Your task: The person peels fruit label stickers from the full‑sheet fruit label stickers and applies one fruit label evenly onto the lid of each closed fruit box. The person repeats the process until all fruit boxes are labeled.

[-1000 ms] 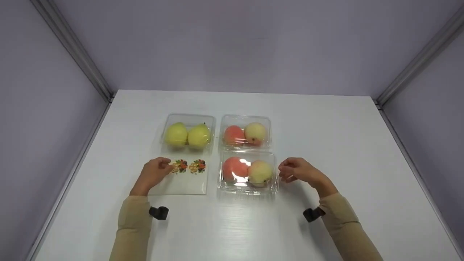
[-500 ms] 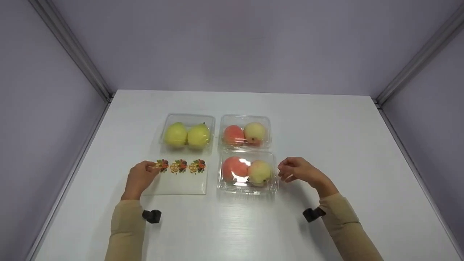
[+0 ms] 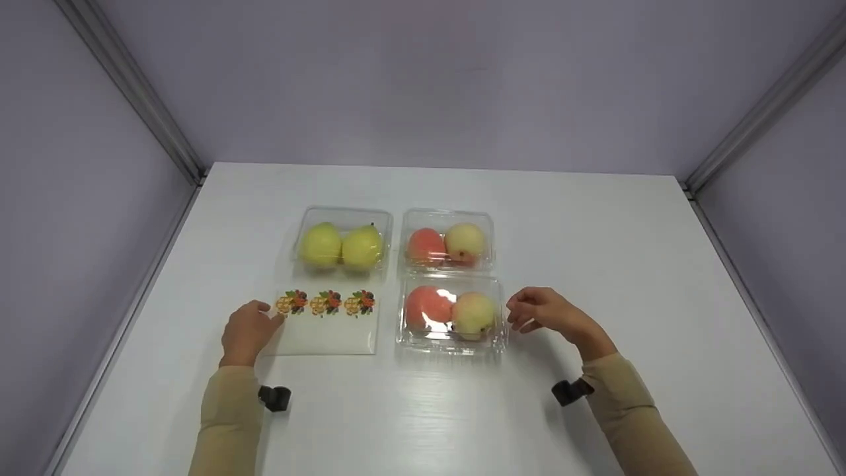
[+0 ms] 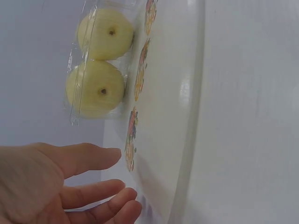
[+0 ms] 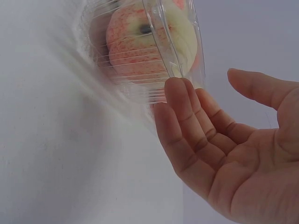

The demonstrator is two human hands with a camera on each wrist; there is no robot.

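Clear plastic, four items, grouped at the centre of the head view on a white table (image 3: pixel 595 251). Item one: clamshell box of two yellow pears (image 3: pixel 342 246), upper left of the group, lid shut. Item two: clamshell box of two peaches (image 3: pixel 447 246), upper right of the group, lid shut. Item three: near peach box (image 3: pixel 451 315), lower right, holding one red and one paler fruit, glare on its lid. Item four: flat transparent sticker sheet (image 3: pixel 327 324), lower left, lying just in front of the pear box, with three fruit-print stickers (image 3: pixel 326 302) in a row along its far edge. Left hand (image 3: pixel 248 330): at the sheet's left edge, fingers relaxed and spread, gripping nothing; whether the fingertips touch the sheet cannot be told from either view, though the left wrist view suggests a small gap. Right hand (image 3: pixel 545 314): just right of the near peach box, palm open, fingers (image 5: pixel 180 116) loosely bent beside the box wall, grasping nothing. Handling note, as a judgement: lifting a sticker cleanly likely calls for one hand to pin the sheet flat while a fingernail of the other works under the sticker's corner, peeling low and slowly so that the thin film neither slides nor curls.
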